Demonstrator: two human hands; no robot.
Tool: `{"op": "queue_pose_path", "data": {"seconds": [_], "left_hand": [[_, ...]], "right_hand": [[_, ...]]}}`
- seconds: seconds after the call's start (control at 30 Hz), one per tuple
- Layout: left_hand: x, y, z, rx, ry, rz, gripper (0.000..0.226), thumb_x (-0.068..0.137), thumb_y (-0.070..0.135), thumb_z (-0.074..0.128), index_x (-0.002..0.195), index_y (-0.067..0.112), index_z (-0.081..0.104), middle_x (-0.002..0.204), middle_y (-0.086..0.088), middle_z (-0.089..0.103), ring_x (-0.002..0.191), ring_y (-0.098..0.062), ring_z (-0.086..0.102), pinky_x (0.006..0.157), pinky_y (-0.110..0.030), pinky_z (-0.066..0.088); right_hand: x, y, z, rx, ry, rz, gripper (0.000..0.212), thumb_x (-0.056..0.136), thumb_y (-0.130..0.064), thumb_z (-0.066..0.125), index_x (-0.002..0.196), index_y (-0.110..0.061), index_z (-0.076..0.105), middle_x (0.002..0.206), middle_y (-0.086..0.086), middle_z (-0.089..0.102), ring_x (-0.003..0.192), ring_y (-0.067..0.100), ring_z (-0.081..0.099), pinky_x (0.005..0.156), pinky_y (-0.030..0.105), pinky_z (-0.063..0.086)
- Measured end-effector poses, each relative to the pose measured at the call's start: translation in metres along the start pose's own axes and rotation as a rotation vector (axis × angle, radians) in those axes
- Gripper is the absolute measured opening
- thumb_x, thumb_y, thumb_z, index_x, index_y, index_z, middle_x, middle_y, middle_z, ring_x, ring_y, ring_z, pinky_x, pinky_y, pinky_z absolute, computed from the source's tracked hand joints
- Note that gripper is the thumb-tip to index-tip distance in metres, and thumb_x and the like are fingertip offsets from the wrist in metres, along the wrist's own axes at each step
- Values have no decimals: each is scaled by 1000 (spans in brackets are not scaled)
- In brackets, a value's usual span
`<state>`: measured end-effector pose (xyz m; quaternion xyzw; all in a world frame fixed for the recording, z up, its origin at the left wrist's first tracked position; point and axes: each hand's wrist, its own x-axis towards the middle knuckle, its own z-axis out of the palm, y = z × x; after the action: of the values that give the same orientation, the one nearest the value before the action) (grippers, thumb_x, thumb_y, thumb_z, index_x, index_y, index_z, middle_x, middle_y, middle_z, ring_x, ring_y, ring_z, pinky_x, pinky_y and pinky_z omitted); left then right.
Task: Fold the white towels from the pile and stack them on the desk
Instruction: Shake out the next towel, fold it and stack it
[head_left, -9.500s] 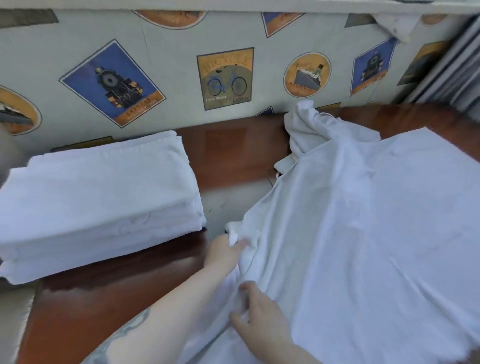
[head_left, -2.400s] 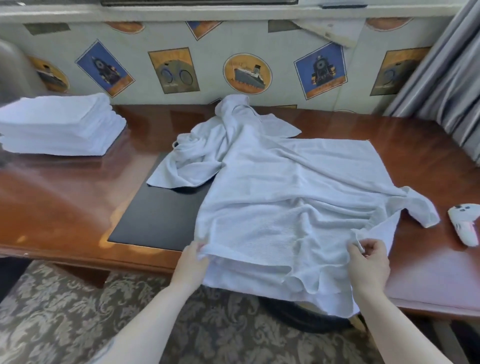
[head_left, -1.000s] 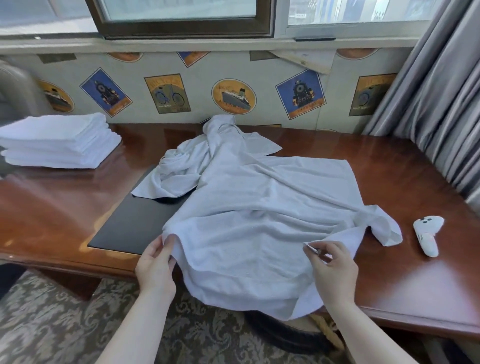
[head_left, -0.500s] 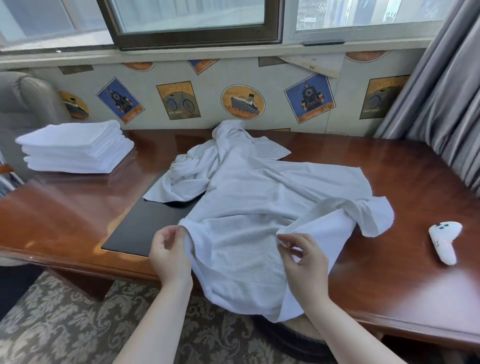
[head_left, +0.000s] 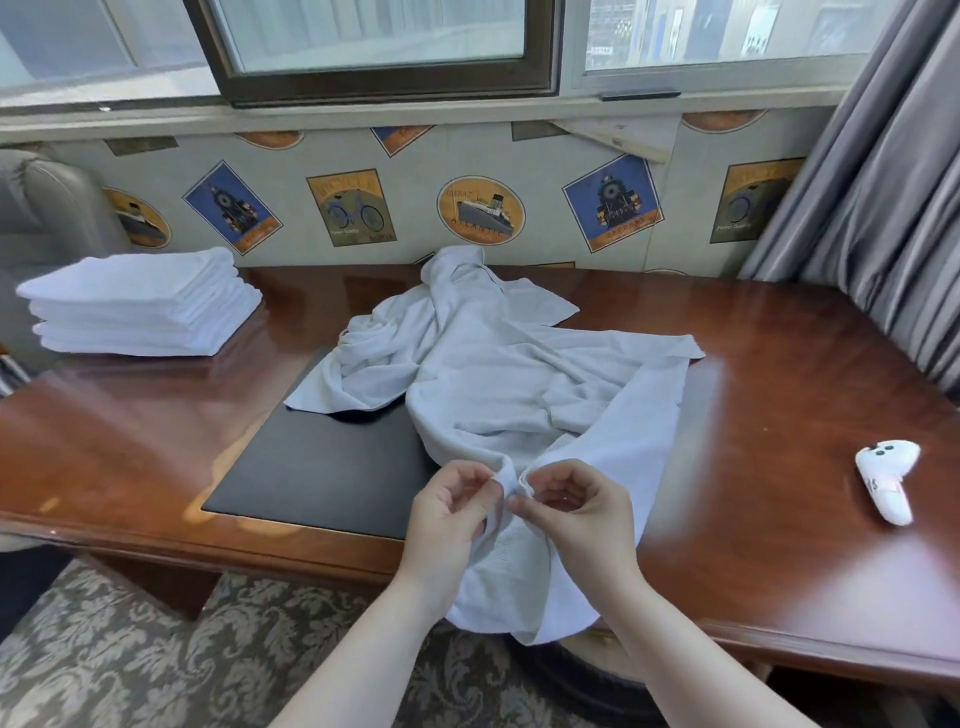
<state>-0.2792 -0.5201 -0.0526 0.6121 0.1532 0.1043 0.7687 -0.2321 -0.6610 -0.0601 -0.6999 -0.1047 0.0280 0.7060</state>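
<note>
- Fingers of the left hand (head_left: 451, 512) and right hand (head_left: 574, 506) curl and pinch two corners of a white towel (head_left: 524, 384), brought together at the near edge of the desk (head_left: 130, 431).
- Its bulk lies rumpled across the desk and a black mat (head_left: 322, 467), its fold hanging over the edge.
- Folded towels (head_left: 140, 306) sit stacked far left.
- A white controller (head_left: 885, 480) lies at right.

Bare wood of the desk (head_left: 130, 441) is lying open to the left of the left hand (head_left: 451, 512), with the black mat (head_left: 322, 467) flat and low just beside it. Far left, the folded stack (head_left: 140, 306) is standing in the way. Ahead of both hands, the crumpled towel (head_left: 498, 374) is covering the middle. Right of the right hand (head_left: 576, 512), open wood is reaching to a white controller (head_left: 888, 483).
</note>
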Motion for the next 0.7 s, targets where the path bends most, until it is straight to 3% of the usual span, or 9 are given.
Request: {"op": "queue_pose_path", "data": {"seconds": [0.07,0.23,0.37,0.43,0.5,0.6,0.7], "left_hand": [[-3,-1,1,8,-30,-10,6,87,15,68,90,11,65,89,-16,67,89,-27,63,93,-47,51],[0,3,3,29,-105,23,16,79,29,70,85,15,69,98,-13,73,100,-29,69,94,-42,52],[8,7,-2,18,-229,-30,13,85,18,66,92,8,71,99,-15,74,95,-26,71,82,-31,56],[12,12,-10,16,-306,-55,18,92,4,58,107,6,68,100,-14,74,93,-25,72,75,-26,56],[21,17,-12,174,-403,-3,28,96,-4,51,117,8,65,102,-11,74,98,-24,71,78,-27,56],[30,21,-10,388,-463,70,26,91,-6,59,106,12,72,101,-6,75,100,-20,70,88,-27,54],[36,23,-9,437,-483,85,23,83,-6,69,93,14,76,94,-4,76,93,-19,72,84,-21,52]], "right_hand": [[0,0,2,27,5,10,26,64,-9,91,73,-25,73,72,0,71,67,12,66,67,22,52],[0,-8,4,73,18,24,21,64,-8,91,71,-18,74,74,8,72,69,17,67,68,23,54],[-2,-9,-5,115,24,83,21,62,-8,91,73,-17,76,76,9,73,71,17,69,68,23,55],[-4,-11,-8,126,-9,106,20,64,-8,90,76,-18,77,79,9,74,75,19,70,71,23,55],[-4,-10,-10,111,-28,126,19,69,-6,87,79,-19,77,82,9,75,79,20,71,71,22,55],[-5,-9,-16,127,-37,171,18,75,-4,82,82,-20,76,87,8,75,87,20,73,73,20,55],[-5,-9,-18,69,-25,178,18,74,-7,81,78,-21,71,85,4,75,86,17,72,74,22,56]]}}
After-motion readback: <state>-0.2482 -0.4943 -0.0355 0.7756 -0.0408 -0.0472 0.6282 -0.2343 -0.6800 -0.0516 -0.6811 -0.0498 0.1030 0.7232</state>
